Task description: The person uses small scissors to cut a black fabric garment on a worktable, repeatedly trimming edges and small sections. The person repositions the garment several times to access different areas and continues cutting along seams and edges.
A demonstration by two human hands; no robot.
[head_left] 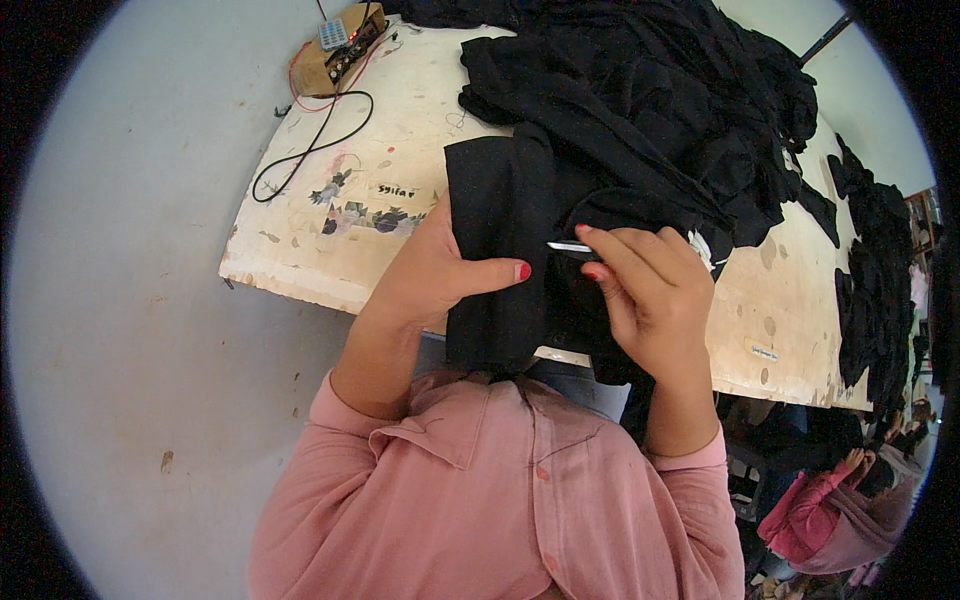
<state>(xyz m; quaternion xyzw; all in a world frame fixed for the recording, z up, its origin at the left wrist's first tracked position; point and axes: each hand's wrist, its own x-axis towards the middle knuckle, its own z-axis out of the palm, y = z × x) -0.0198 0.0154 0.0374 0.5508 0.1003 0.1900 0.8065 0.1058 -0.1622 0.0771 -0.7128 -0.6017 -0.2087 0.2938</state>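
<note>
My left hand (425,265) grips a folded panel of black fabric (495,230), its thumb lying on top and its other fingers hidden beneath the cloth. Between the thumb and fingers of my right hand (655,285) is a small tool with a slim, pointed silver blade (568,247). The blade points left, over the black fabric just beyond my left thumb; whether it touches the cloth I cannot tell. Most of the tool is hidden by my right hand. Beside that hand's knuckles shows a crumpled white scrap (701,250).
A big heap of black fabric (640,100) covers the table's far side. On the worn pale tabletop (290,240), a cardboard box (335,60) with electronics and a looping black cable (315,145) lie far left. More black garments (875,270) hang at right. Another person in pink (820,520) is at lower right.
</note>
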